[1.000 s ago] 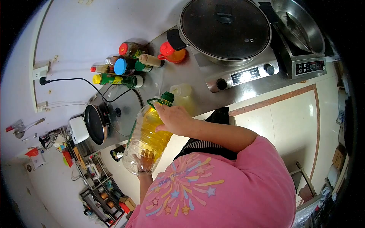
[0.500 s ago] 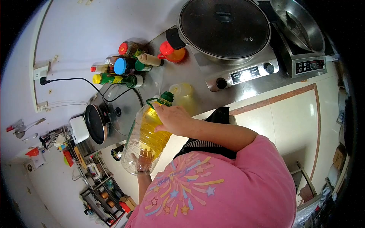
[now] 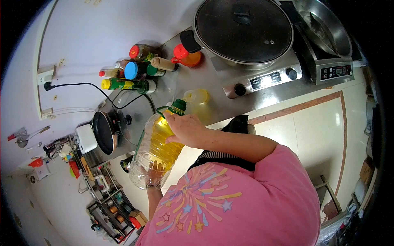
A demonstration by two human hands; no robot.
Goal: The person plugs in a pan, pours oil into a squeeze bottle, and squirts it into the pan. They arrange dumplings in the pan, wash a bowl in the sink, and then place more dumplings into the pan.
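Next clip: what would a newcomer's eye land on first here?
A big clear oil jug, tilted with its green cap toward a small bottle on the steel counter, held by the left hand under its base and the right hand near its neck. Behind, a black-lidded wok fills the cooker.

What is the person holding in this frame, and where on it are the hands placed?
A large oil bottle, tilted: the right hand grips its shoulder just below the green cap, the left hand supports its base.
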